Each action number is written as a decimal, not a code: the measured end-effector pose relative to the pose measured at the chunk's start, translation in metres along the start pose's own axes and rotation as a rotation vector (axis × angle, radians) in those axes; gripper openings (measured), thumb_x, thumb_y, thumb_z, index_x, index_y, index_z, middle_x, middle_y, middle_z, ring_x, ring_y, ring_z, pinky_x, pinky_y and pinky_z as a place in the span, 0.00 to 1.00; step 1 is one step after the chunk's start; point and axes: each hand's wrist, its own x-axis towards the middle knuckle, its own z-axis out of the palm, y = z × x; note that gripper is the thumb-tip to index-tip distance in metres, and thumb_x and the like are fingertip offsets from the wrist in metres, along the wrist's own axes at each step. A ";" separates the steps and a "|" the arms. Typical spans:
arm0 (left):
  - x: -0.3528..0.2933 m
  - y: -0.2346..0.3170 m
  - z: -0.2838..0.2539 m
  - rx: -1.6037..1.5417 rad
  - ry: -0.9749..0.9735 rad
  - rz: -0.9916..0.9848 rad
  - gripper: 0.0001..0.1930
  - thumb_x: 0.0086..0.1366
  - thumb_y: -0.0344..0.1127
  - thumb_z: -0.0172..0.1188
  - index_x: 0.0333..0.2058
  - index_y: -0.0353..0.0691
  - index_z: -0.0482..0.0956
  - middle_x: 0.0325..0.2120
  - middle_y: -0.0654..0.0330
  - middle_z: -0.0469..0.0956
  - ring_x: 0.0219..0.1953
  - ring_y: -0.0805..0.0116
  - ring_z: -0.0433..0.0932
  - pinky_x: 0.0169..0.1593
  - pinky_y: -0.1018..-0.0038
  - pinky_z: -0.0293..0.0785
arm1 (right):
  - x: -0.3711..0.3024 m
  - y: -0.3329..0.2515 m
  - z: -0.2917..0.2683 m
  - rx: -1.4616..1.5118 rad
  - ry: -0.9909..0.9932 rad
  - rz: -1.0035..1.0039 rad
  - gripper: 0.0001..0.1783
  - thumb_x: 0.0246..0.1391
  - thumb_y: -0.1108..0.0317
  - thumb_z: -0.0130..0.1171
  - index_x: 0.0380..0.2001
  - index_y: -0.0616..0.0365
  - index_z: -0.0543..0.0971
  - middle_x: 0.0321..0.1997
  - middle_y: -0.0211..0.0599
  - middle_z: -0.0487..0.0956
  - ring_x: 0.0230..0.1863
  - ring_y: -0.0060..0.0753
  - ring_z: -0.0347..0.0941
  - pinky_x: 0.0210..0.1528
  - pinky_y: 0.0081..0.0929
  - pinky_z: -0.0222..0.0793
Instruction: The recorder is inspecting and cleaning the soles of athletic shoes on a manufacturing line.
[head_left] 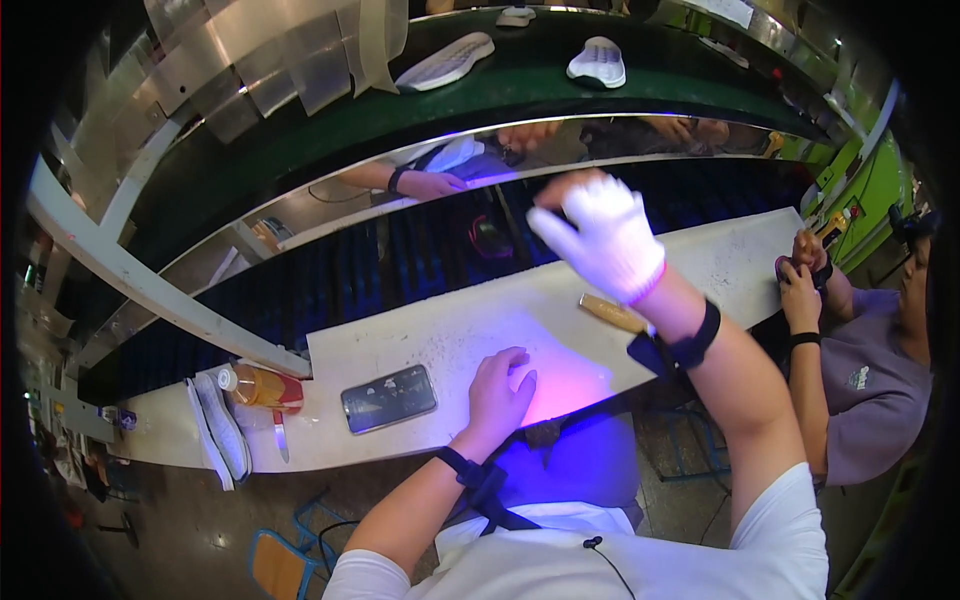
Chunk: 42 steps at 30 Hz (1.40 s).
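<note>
My left hand (500,392) is bare and rests on the white bench top, its thumb apart from the curled fingers and nothing visible in it. Raised over the dark roller track is my right hand (604,238), in a white knitted glove; its thumb stands apart from the fingers, with no object visible between them. On the rollers below and left of the glove lies a dark item with a pink edge (490,238), its kind unclear. A tool with a wooden handle (610,312) lies beneath my right wrist, its other end partly hidden.
Left of my left hand lies a phone (389,398). Farther left are a bottle of amber liquid (262,388), a small knife (281,437) and pale shoe soles (222,428). A white post (150,265) slants across. Soles (598,63) ride the green belt. A co-worker (870,370) sits right.
</note>
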 end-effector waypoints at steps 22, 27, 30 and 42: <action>0.301 -0.075 0.024 0.115 0.390 -1.018 0.54 0.53 0.53 0.83 0.68 0.37 0.59 0.67 0.37 0.66 0.67 0.38 0.75 0.70 0.50 0.75 | 0.200 -0.003 0.067 -0.074 -0.164 0.211 0.19 0.57 0.52 0.64 0.41 0.53 0.93 0.56 0.57 0.85 0.54 0.59 0.86 0.58 0.47 0.82; 0.234 -0.035 -0.036 -0.899 0.323 -0.767 0.15 0.68 0.37 0.72 0.50 0.39 0.83 0.45 0.50 0.86 0.51 0.52 0.88 0.58 0.49 0.85 | 0.202 0.004 0.064 -0.190 -0.105 0.028 0.16 0.66 0.55 0.63 0.45 0.53 0.89 0.43 0.48 0.89 0.46 0.51 0.87 0.54 0.45 0.81; 0.148 0.006 -0.056 -1.260 0.108 -0.605 0.11 0.77 0.30 0.63 0.53 0.31 0.79 0.46 0.54 0.85 0.47 0.61 0.88 0.56 0.59 0.88 | 0.202 0.011 0.065 -0.152 0.033 -0.052 0.15 0.68 0.56 0.62 0.42 0.53 0.90 0.41 0.48 0.88 0.45 0.53 0.86 0.52 0.48 0.80; -0.002 0.015 -0.050 -0.025 0.145 -0.071 0.22 0.72 0.34 0.66 0.61 0.32 0.79 0.57 0.46 0.84 0.60 0.48 0.82 0.67 0.55 0.77 | -0.015 -0.044 -0.060 0.223 0.101 -0.160 0.10 0.65 0.69 0.71 0.48 0.57 0.88 0.52 0.45 0.90 0.55 0.51 0.86 0.60 0.41 0.80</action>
